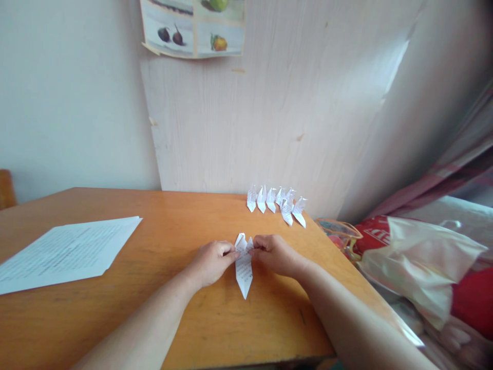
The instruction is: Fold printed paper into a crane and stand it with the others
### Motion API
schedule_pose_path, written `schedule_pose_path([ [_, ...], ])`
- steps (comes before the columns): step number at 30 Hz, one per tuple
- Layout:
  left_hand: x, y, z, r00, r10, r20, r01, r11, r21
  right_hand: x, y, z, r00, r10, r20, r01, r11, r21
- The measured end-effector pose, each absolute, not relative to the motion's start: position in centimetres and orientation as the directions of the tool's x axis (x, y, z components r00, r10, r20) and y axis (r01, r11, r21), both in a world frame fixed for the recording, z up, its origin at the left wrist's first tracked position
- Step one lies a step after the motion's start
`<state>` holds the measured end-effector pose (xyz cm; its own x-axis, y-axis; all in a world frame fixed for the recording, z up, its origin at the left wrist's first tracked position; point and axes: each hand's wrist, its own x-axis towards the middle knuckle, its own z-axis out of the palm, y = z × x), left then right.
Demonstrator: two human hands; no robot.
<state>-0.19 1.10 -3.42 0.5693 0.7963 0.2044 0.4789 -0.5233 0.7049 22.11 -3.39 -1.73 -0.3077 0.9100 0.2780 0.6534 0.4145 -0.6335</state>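
Between my two hands is a folded piece of printed white paper (244,270), its long pointed end toward me and two narrower points at the far end. My left hand (214,261) pinches its left edge near the upper part, thumb and fingers closed. On the other side, my right hand (278,254) grips the right edge close to the shorter far point. The fingertips cover parts of both edges. Farther back, toward the right corner of the table, stand several folded white paper figures (271,200) of a similar pointed shape.
A stack of printed sheets (73,246) lies on the left of the wooden table (162,226). Beyond the right edge are a pale plastic bag (419,262), red bags and a clear orange-rimmed bag (341,234). A fruit picture poster (194,25) hangs on the wall behind.
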Motion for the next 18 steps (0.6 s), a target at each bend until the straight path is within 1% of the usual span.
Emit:
schedule_pose_path([
  [9, -0.19, 1.36, -3.54, 0.583, 0.787, 0.201, 0.493, -0.54, 0.683, 22.05, -3.65, -1.23, -0.336, 0.887, 0.317, 0.689, 0.461, -0.559],
  [18, -0.08, 1.15, -3.51, 0.554, 0.8, 0.23, 0.489, -0.536, 0.688, 22.23, -3.13, -1.58, -0.311, 0.915, 0.256, 0.651, 0.401, -0.645],
])
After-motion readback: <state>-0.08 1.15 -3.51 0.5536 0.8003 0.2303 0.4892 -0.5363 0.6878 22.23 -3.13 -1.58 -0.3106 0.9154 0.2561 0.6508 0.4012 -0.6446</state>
